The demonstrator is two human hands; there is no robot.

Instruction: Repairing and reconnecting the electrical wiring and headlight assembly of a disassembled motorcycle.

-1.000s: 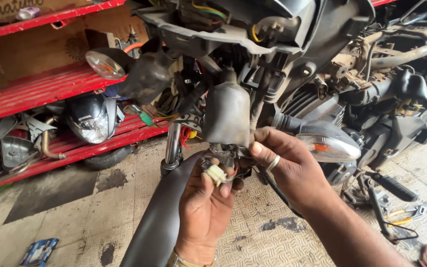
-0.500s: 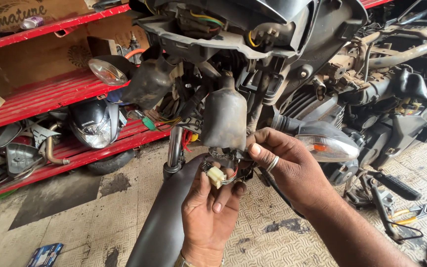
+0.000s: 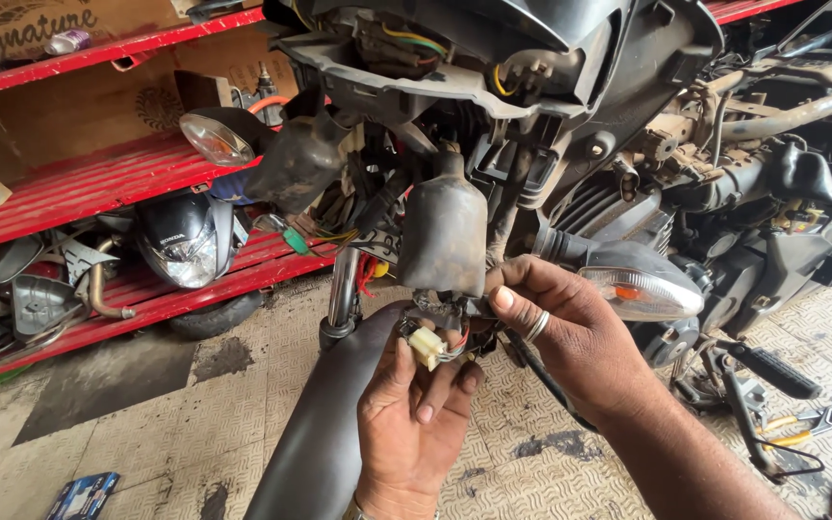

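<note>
Connector point(image 3: 426, 345), small and cream, pinched between thumb and fingertips of left hand point(image 3: 414, 414), palm up, fingers curled round its wires, just under dark rubber boot point(image 3: 443, 234) at front of motorcycle point(image 3: 570, 116). Right hand point(image 3: 570, 332), ringed, fingers bent, gripping wire bundle point(image 3: 455, 310) at boot's lower edge, close beside turn signal point(image 3: 639, 289), above black mudguard point(image 3: 325, 433)

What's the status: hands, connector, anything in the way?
Left hand pinching cream connector. Right hand gripping wires under rubber boot. Front mudguard close beneath.
</note>
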